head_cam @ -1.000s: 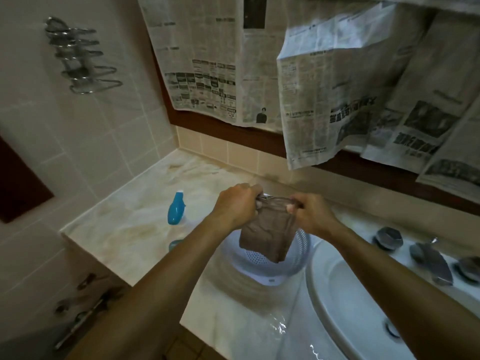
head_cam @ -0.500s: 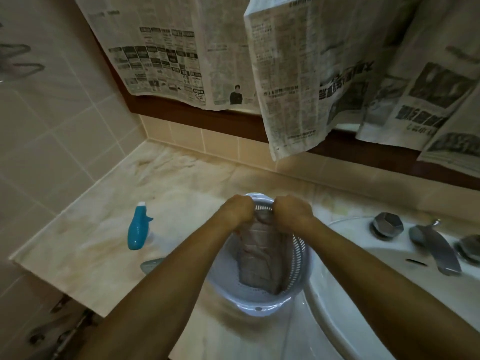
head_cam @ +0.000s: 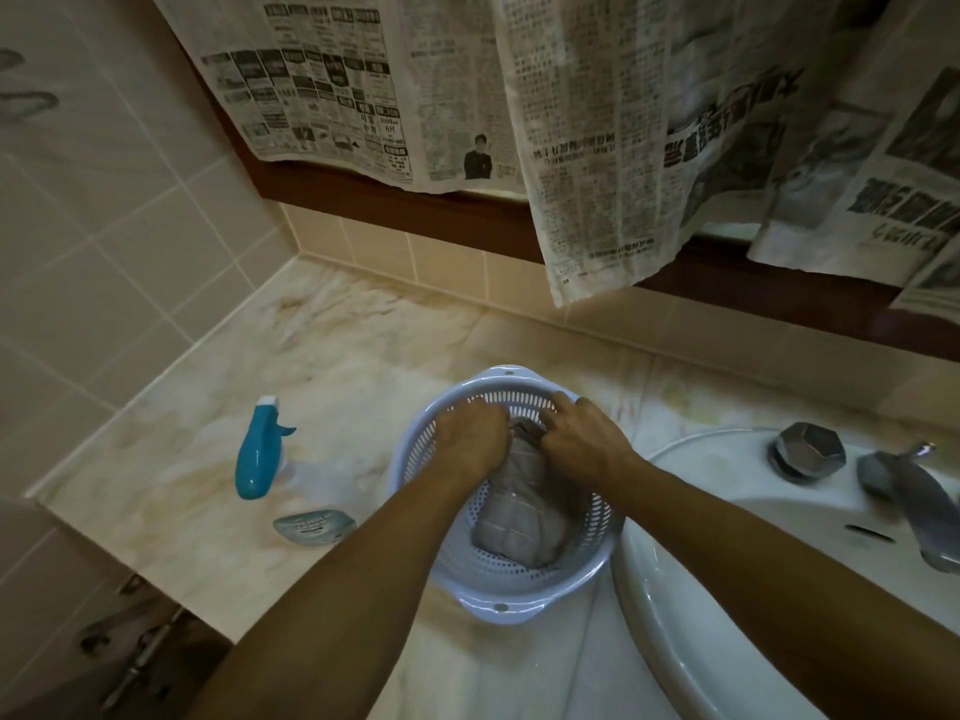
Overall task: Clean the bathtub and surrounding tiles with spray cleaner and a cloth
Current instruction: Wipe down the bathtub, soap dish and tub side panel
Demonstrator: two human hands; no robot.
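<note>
Compared with the frame one second earlier, where both hands held the cloth (head_cam: 519, 506) stretched above the basket (head_cam: 511, 589), the cloth had been lowered into the basket and lay bunched against its perforated floor and near wall. The left hand (head_cam: 470, 441) and right hand (head_cam: 579, 441) were both inside the rim at the far side. The left fingers were curled over the upper edge of the cloth and appeared to grip it. The right fingers (head_cam: 563, 407) were spread and only loosely bent, resting on the cloth's top edge; whether any of them pinched the fabric could not be determined.

In judgement, the cloth was being deposited or stowed, which suggested a pause or end in wiping, not active cleaning.

Containers: the basket, a pale perforated colander type, stood on the marble counter (head_cam: 337, 387) touching the rim of the washbasin (head_cam: 675, 641). It held only the cloth. The washbasin held no loose objects in view.

The spray bottle (head_cam: 257, 452) lay on its side on the counter, well left of the basket, untouched. A small packet (head_cam: 314, 527) lay near it.
</note>
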